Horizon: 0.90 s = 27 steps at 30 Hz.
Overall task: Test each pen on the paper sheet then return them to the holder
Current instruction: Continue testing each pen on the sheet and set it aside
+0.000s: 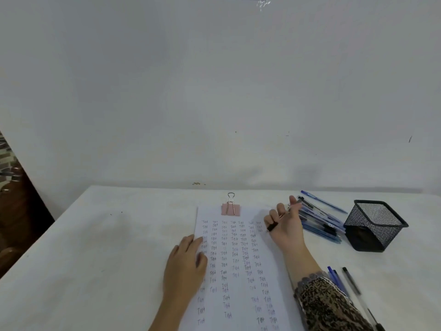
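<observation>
A white paper sheet [241,263] covered in columns of the handwritten word "Test" lies in front of me, held at its top by a pink binder clip [230,209]. My left hand [185,266] rests flat on the sheet's left edge. My right hand [285,226] hovers over the sheet's upper right corner and grips a black pen [274,225], its tip near the paper. Right of that hand lies a pile of blue and black pens [321,222]. An empty black mesh holder [374,225] stands tilted at the far right.
Three more pens [346,280], blue and black, lie near my right forearm by a patterned sleeve [327,306]. A white cloth covers the table [107,247], which meets a white wall at the back. Dark furniture [14,211] stands off the left edge.
</observation>
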Available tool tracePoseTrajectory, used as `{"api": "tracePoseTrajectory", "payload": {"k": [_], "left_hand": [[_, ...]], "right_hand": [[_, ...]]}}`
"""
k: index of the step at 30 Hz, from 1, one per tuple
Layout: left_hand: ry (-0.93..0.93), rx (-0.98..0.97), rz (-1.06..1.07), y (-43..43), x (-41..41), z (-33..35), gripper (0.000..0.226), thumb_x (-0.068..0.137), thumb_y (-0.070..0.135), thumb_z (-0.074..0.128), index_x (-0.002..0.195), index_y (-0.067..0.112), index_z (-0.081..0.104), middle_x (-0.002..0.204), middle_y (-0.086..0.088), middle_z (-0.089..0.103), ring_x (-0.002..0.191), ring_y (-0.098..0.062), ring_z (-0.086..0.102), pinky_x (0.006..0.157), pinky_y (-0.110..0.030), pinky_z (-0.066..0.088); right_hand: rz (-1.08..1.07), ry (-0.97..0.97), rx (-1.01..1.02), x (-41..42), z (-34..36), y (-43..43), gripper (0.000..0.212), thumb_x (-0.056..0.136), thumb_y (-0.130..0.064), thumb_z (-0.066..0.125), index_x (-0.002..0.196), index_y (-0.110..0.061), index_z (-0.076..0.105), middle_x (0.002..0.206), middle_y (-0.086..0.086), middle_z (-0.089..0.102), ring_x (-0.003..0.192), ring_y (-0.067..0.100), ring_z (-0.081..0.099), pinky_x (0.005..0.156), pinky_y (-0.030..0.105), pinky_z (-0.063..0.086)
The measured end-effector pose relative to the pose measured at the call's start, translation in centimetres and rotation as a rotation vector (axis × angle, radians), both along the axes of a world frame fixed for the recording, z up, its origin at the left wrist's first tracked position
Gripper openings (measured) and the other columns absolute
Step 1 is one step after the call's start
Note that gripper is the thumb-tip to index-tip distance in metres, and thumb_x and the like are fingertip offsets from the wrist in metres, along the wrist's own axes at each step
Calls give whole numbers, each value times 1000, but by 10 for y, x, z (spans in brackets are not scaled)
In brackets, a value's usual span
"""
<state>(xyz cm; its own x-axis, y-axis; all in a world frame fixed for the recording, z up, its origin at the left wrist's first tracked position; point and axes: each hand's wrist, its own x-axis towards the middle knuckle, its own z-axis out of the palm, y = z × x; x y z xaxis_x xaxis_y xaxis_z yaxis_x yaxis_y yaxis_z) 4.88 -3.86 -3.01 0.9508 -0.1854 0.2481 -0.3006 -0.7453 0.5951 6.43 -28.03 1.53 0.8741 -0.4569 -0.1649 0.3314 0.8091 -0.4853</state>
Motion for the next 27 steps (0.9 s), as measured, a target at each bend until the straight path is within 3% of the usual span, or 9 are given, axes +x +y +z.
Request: {"api": "tracePoseTrajectory", "payload": {"k": [3, 7, 10, 12, 16, 18, 21, 25, 27], "left_hand": [[6, 4, 3, 0, 0, 0, 40, 91, 23, 46, 131, 24, 50, 139, 9, 43, 122, -11, 42, 104, -24, 32], [-3, -7, -1, -1, 0, 1, 39, 91, 21, 48, 130, 22, 52, 138, 7, 45, 122, -12, 43, 105, -25, 32], [-8, -11, 2, -1, 0, 1, 39, 91, 21, 47, 130, 22, 52, 138, 8, 44, 122, -11, 43, 105, -25, 31], [-2, -6, 3, -1, 0, 1, 39, 91, 22, 46, 131, 23, 51, 139, 8, 43, 123, -11, 42, 106, -25, 31], [-2, -5, 6, -1, -1, 2, 39, 92, 22, 46, 131, 22, 50, 139, 8, 43, 123, -11, 42, 105, -24, 31], [-3, -9, 5, -1, -1, 2, 39, 91, 22, 47, 130, 23, 51, 138, 9, 43, 121, -11, 43, 103, -24, 32], [2, -17, 6, -1, -1, 2, 39, 91, 22, 46, 130, 23, 50, 138, 10, 43, 120, -10, 43, 103, -24, 32], [9, -10, 6, 0, -2, 3, 40, 92, 23, 45, 132, 25, 48, 139, 11, 41, 123, -9, 41, 104, -23, 31], [4, -18, 7, -1, -2, 3, 39, 92, 22, 46, 131, 24, 50, 138, 10, 43, 122, -10, 42, 104, -24, 31]], "right_hand": [[-83, -43, 28, -1, 4, 3, 20, 87, -51, 46, 83, -33, 54, 56, -10, 45, 44, 12, 35, 57, 25, 27], [-94, -57, 194, -11, 2, 5, 49, 55, -69, 54, 59, -22, 43, 52, -4, 27, 46, 16, 23, 56, 28, 21], [-155, -54, 265, -15, -1, 6, 29, 60, -47, 57, 53, -20, 50, 47, -3, 23, 43, 16, 24, 57, 28, 21], [-183, -78, 290, -17, 0, 7, 21, 60, -39, 56, 54, -19, 59, 46, -2, 23, 42, 16, 25, 58, 28, 22], [-155, -121, 284, -22, 2, 6, 43, 49, -59, 62, 72, -22, 66, 49, -3, 22, 45, 15, 25, 56, 27, 25], [-155, -131, 261, -22, 3, 6, 40, 42, -52, 67, 68, -22, 69, 46, -3, 22, 43, 15, 25, 56, 28, 25], [-184, -131, 301, -21, -1, 8, 29, 53, -45, 61, 65, -20, 69, 45, -3, 22, 42, 15, 24, 56, 28, 24], [-188, -97, 298, -17, -5, 7, 41, 63, -57, 59, 79, -20, 65, 48, -6, 27, 43, 13, 25, 54, 23, 22], [-171, -44, 205, -13, -6, 5, 21, 82, -39, 55, 83, -19, 63, 48, -8, 35, 39, 9, 31, 56, 21, 25]]}}
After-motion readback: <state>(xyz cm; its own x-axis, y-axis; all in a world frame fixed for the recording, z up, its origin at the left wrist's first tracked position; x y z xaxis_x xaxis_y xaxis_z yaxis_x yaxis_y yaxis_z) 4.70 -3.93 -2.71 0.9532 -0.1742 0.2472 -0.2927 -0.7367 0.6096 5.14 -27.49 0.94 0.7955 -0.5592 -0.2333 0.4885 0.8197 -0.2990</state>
